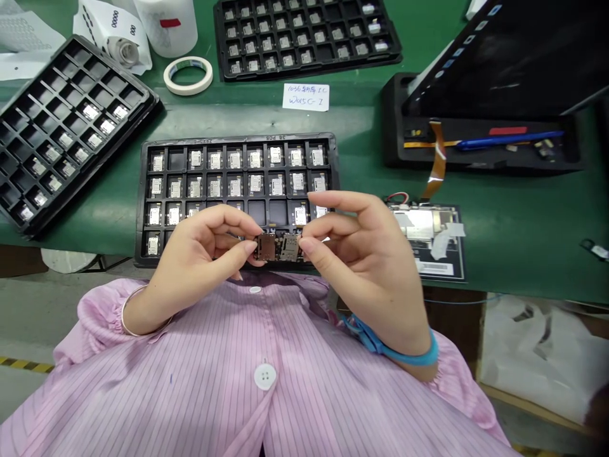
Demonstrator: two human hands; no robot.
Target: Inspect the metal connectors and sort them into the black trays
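Note:
Two small circuit boards with metal card slots are held side by side above the near edge of a black compartment tray [143,190]. My left hand [204,247] pinches the brownish left circuit board [266,246] between thumb and fingers. Between thumb and fingertips of my right hand [364,254] is the greyer right circuit board [290,246], its index finger raised. The boards' inner edges nearly meet; whether they touch I cannot tell. Similar boards [235,185] lie singly in many of the tray's compartments. My hands hide part of its lower rows.
A second tray [143,105] lies tilted at left, a third tray [304,62] at the back. Near them are a tape roll [188,76] and a handwritten label [306,97]. At right, a screen [514,57] stands in a black box [394,127], its ribbon cable reaching a device panel [428,235].

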